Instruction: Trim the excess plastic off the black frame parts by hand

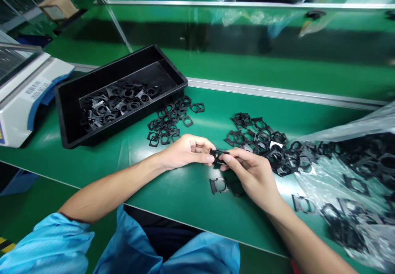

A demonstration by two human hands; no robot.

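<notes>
My left hand (185,150) and my right hand (251,171) meet over the green table and together pinch one small black plastic frame part (217,155) between fingertips. Both hands have their fingers closed on it. Just below them another black frame part (218,185) lies flat on the table. A loose heap of the same black parts (262,138) spreads to the right of my hands. A smaller group of parts (168,124) lies to the left, in front of a black tray (70,117) that holds several more.
A clear plastic bag (354,183) full of black parts lies at the right. A white and blue machine (21,97) stands at the left edge. A metal rail (277,93) borders a green conveyor belt behind. Blue sleeves show at the bottom.
</notes>
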